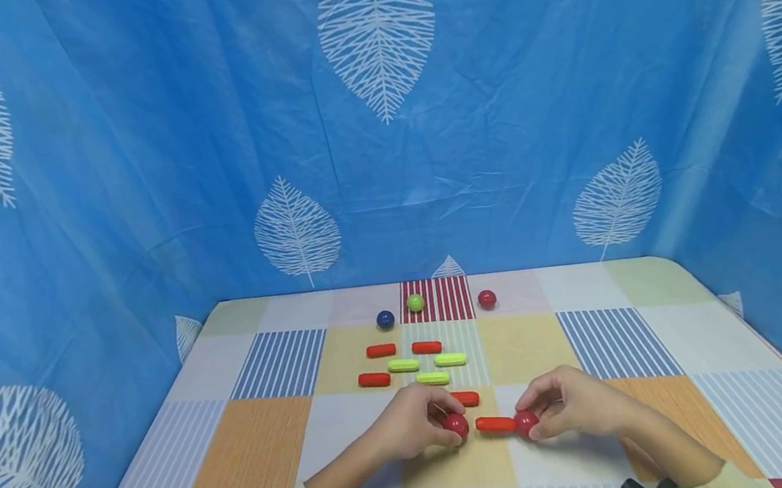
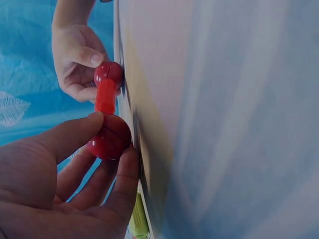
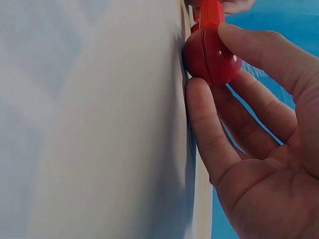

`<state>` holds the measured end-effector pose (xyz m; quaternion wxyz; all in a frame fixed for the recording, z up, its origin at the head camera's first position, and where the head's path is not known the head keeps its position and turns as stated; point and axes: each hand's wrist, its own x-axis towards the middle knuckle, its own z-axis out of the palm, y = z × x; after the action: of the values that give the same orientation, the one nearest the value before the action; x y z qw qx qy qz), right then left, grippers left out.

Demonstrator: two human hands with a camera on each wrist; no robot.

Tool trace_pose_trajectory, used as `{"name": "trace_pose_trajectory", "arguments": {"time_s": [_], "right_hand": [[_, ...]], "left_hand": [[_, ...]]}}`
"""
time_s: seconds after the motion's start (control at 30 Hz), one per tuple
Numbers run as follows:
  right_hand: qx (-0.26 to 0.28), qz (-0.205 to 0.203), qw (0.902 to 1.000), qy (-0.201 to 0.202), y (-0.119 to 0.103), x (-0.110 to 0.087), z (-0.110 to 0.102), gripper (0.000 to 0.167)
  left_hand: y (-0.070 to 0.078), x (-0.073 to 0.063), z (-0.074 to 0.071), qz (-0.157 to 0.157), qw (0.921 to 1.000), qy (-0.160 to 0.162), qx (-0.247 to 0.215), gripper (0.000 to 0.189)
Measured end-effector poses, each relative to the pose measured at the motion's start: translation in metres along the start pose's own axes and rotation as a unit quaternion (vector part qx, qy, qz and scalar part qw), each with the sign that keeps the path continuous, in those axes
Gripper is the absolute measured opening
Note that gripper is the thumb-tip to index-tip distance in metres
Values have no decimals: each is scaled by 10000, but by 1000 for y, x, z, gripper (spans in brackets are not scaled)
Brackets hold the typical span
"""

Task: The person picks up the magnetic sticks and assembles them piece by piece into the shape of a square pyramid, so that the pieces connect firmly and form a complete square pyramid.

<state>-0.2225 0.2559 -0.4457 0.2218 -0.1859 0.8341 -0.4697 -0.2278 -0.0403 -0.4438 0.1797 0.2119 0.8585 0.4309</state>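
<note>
Near the front of the table, my left hand (image 1: 414,423) pinches a red ball (image 1: 455,427) between thumb and fingers. Across from it, my right hand (image 1: 577,403) grips a second red ball (image 1: 527,423) with a red-orange rod (image 1: 496,426) attached, pointing left. In the head view a narrow gap separates the rod's free end from the left ball. A seam line runs round the right ball (image 3: 209,56) in the right wrist view. Just behind the hands lies another red-orange rod (image 1: 466,398), partly hidden by the left hand.
Farther back lie three red-orange rods (image 1: 381,351) and three yellow-green rods (image 1: 433,378). Behind them sit a dark blue ball (image 1: 385,320), a green ball (image 1: 416,303) and a red ball (image 1: 487,299). A blue leaf-print curtain (image 1: 502,177) encloses the patchwork-covered table (image 1: 254,446).
</note>
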Motion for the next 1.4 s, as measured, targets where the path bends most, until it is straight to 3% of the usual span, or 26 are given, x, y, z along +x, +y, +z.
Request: {"name": "trace_pose_trajectory", "arguments": {"time_s": [0.23,0.6,0.77,0.87,1.0,1.13,1.4], "right_hand": [[-22,55,10000,-12,-4,2,2,31],[-77,-62,9999,-50,-7,5,3,31],[-65,-193,9997,-98,-11,5,4,30],[-158,-324,9993,-80,-15,7,5,28],[-341,-575,9978,-45,-21,14,11,23],[-564,-942,9939,-47,-26,22,18,19],[-796,-1196,9892,-290,-32,37,32,19]], "left_hand": [[2,2,1,-160,9999,32,-52,24],[3,3,-2,-152,9998,-27,-95,24],[4,3,-8,-109,9998,-144,22,23],[4,6,-12,-149,9998,-46,95,17],[3,12,-18,2,9984,339,455,13],[1,20,-20,343,9917,562,1105,15],[0,36,-14,791,9754,247,2041,20]]}}
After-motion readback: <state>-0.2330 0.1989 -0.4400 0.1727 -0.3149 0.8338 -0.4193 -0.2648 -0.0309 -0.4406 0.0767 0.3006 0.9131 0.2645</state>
